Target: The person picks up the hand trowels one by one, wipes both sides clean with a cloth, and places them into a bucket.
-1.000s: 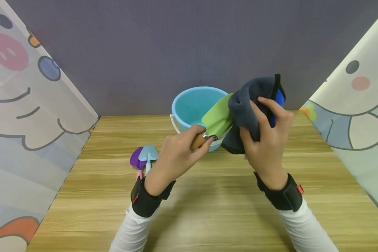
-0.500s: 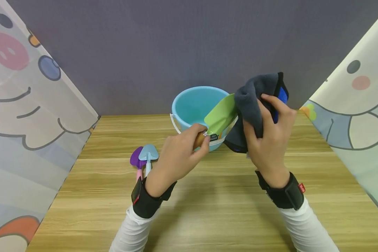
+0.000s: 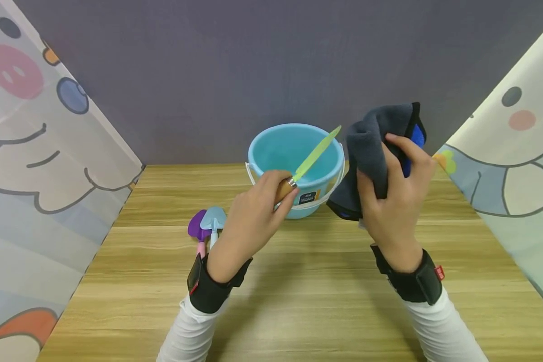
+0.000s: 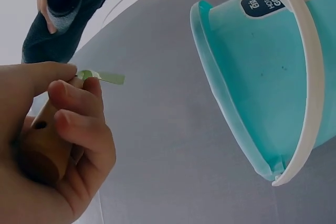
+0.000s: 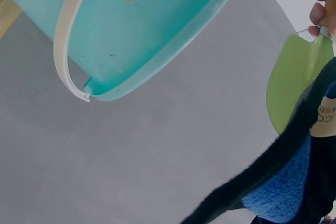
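Left hand (image 3: 253, 213) fingers curl round the green trowel's (image 3: 315, 153) wooden handle – blade over the bucket (image 3: 294, 151); right hand (image 3: 395, 201) clutches a grey cloth (image 3: 371, 146).

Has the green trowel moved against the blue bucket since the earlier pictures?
Yes. The green trowel has turned edge-on over the blue bucket, apart from the cloth.

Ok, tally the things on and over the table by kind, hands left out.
Shovels: 3 (green, purple, light blue)
Buckets: 1
Cloths: 1
Total: 5
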`<state>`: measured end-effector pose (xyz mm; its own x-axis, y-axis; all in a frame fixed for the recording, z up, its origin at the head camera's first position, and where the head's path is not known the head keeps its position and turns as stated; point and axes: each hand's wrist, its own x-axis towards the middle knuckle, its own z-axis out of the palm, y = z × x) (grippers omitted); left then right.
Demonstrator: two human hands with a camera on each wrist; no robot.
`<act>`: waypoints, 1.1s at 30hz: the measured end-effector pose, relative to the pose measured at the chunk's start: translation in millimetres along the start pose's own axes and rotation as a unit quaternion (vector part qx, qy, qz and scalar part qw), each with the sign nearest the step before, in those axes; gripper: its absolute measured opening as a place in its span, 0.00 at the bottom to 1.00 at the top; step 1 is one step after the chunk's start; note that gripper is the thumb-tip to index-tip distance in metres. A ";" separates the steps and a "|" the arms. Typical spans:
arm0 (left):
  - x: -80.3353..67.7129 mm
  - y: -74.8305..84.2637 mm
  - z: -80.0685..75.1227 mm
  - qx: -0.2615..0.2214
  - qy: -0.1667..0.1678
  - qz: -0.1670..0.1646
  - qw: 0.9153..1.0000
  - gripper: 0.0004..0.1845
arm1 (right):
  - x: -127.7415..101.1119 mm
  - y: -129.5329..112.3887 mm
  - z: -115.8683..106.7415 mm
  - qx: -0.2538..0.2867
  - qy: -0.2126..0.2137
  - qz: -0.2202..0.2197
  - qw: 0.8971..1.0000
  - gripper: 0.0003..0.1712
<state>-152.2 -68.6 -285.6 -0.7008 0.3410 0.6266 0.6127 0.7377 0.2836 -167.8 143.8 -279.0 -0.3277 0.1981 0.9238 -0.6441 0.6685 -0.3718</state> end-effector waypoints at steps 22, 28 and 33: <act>1.3 -3.5 5.1 0.123 0.112 0.018 0.986 0.10 | -18.5 -28.8 1.1 0.022 -0.036 -0.078 0.996 0.21; 1.1 0.1 4.4 0.123 0.119 0.018 0.985 0.12 | -30.4 -28.1 8.5 -0.027 -0.110 -0.139 0.984 0.23; -0.2 0.8 3.5 0.124 0.118 0.027 0.985 0.08 | -35.7 -24.4 15.1 -0.067 -0.157 -0.160 0.972 0.25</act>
<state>-152.9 -66.0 -288.1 -0.5472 0.2608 0.7953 0.5179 0.8520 0.0770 -150.9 109.7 -304.3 -0.3329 -0.2500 0.9092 -0.6592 0.7512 -0.0348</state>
